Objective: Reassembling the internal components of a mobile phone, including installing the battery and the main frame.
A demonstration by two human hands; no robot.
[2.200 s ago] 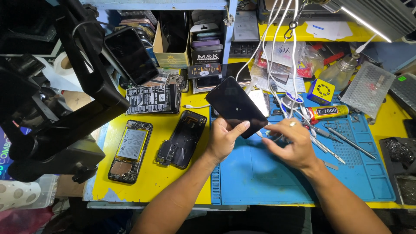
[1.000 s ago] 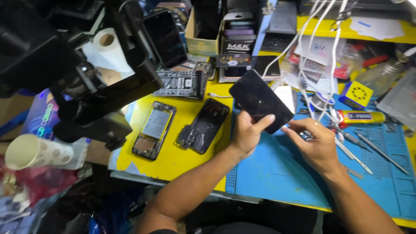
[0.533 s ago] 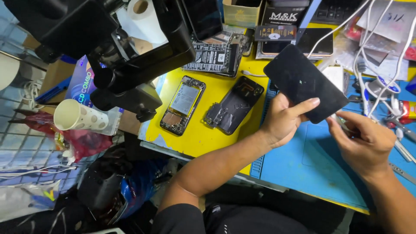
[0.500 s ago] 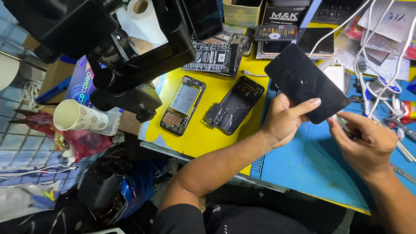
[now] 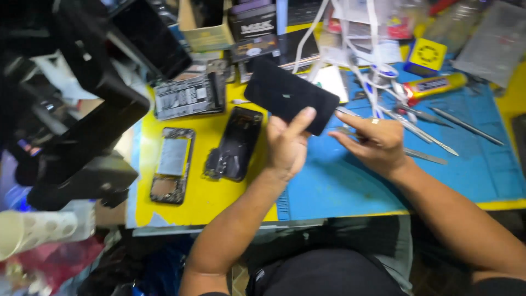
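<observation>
My left hand [image 5: 287, 145] grips a black phone screen panel [image 5: 289, 94] by its lower edge and holds it tilted above the bench. Close beside it on the right, my right hand [image 5: 371, 140] hovers over the blue mat [image 5: 383, 175] with its fingers pinched together; a thin metal tool [image 5: 345, 130] seems to lie in them, but blur hides the grip. On the yellow surface [image 5: 213, 192] to the left lie a black phone back housing [image 5: 234, 143] and an open phone frame [image 5: 172, 164].
A black microscope arm [image 5: 82, 109] fills the left side. A circuit-covered phone chassis [image 5: 189, 96], small boxes [image 5: 252, 30], white cables [image 5: 350, 44], a yellow glue tube [image 5: 435, 85] and metal tweezers [image 5: 466, 126] crowd the back and right. A white perforated cup [image 5: 33, 233] sits lower left.
The view has swung back to the right and closer to the bench. My left hand still holds the black panel; my right hand stays beside it over the blue mat.
</observation>
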